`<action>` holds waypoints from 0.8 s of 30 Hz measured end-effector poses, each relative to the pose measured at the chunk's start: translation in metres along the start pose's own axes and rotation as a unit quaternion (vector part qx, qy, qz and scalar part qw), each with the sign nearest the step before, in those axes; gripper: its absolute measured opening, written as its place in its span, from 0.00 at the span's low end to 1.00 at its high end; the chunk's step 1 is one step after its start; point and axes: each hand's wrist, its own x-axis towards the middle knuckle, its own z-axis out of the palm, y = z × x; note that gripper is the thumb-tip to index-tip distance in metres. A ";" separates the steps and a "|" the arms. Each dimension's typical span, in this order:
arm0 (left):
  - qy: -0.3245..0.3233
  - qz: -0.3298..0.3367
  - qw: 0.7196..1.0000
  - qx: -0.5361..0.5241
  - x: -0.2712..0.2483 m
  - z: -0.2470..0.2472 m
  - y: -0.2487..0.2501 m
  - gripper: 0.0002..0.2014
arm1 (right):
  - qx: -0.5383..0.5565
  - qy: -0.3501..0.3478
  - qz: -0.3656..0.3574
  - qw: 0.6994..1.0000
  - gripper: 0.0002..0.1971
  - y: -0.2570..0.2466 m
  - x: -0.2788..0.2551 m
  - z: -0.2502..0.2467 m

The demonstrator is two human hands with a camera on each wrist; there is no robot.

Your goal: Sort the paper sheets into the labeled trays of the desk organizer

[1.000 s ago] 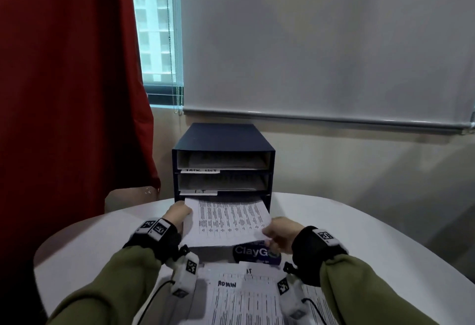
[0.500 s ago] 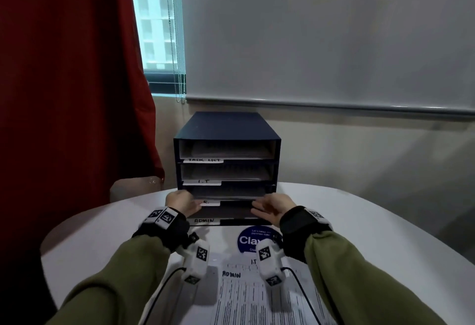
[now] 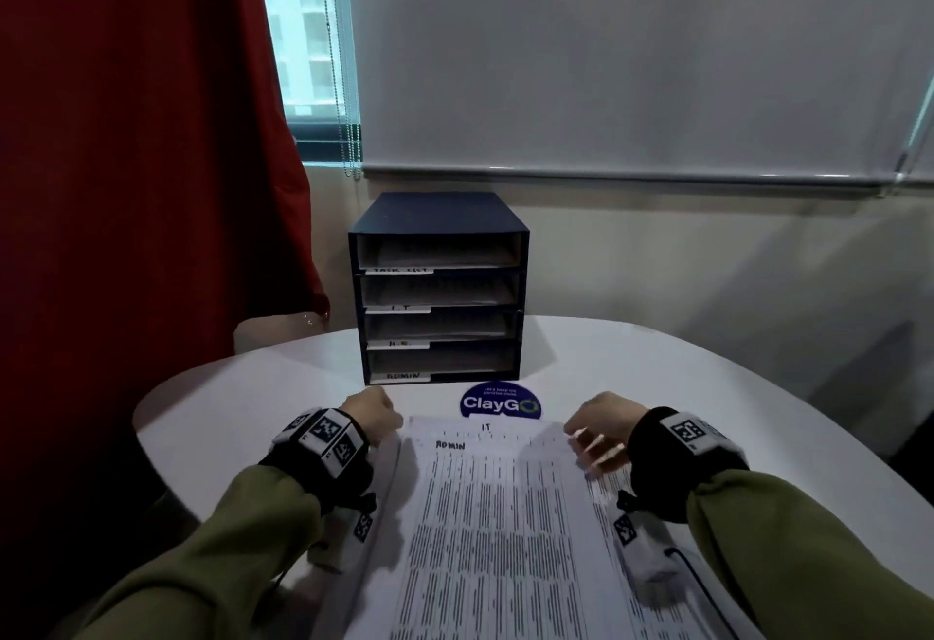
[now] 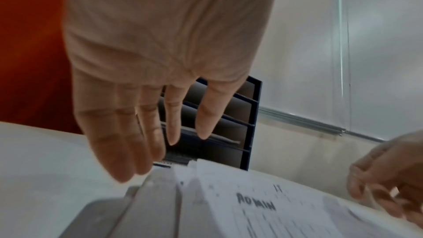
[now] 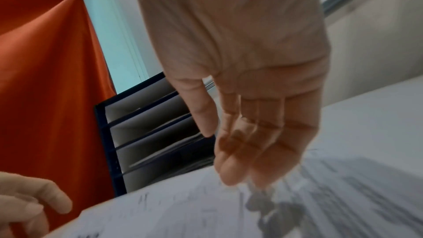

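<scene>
A dark blue desk organizer (image 3: 438, 214) stands at the table's far side, with trays labeled TASK LIST, I.T, H.R and ADMIN, each holding paper. In front of me lies a stack of printed sheets (image 3: 505, 528); the top one reads ADMIN, and one below shows IT. My left hand (image 3: 371, 412) hovers at the stack's upper left corner, fingers relaxed and empty (image 4: 137, 142). My right hand (image 3: 599, 429) hangs over the stack's upper right edge, fingers loosely straight (image 5: 249, 151), holding nothing. The organizer also shows in both wrist views (image 4: 249, 124) (image 5: 137, 133).
A round blue ClayGo sticker (image 3: 500, 402) lies on the white table (image 3: 707, 386) between the stack and the organizer. A red curtain (image 3: 141, 184) hangs at the left, a window blind (image 3: 632, 58) behind.
A sheet went into the H.R tray with both hands on it. Both hands have since drawn back empty from the organizer to the top corners of the stack.
</scene>
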 end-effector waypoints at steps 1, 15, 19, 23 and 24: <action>-0.009 -0.015 1.000 -0.002 -0.004 0.004 -0.004 0.07 | -0.012 0.001 0.016 1.000 0.06 0.008 -0.006 0.000; -0.085 -0.120 0.983 -0.114 -0.023 0.037 -0.022 0.21 | -0.073 -0.012 0.036 0.997 0.08 0.036 -0.036 0.021; -0.096 -0.123 0.984 -0.083 -0.003 0.046 -0.031 0.32 | -0.165 0.009 0.013 0.986 0.09 0.032 -0.037 0.024; -0.090 -0.117 0.987 -0.071 -0.013 0.042 -0.025 0.25 | -0.177 0.013 -0.002 0.984 0.13 0.037 -0.030 0.025; -0.077 -0.103 0.990 -0.058 -0.018 0.040 -0.021 0.18 | -0.164 0.009 -0.002 0.986 0.12 0.038 -0.030 0.025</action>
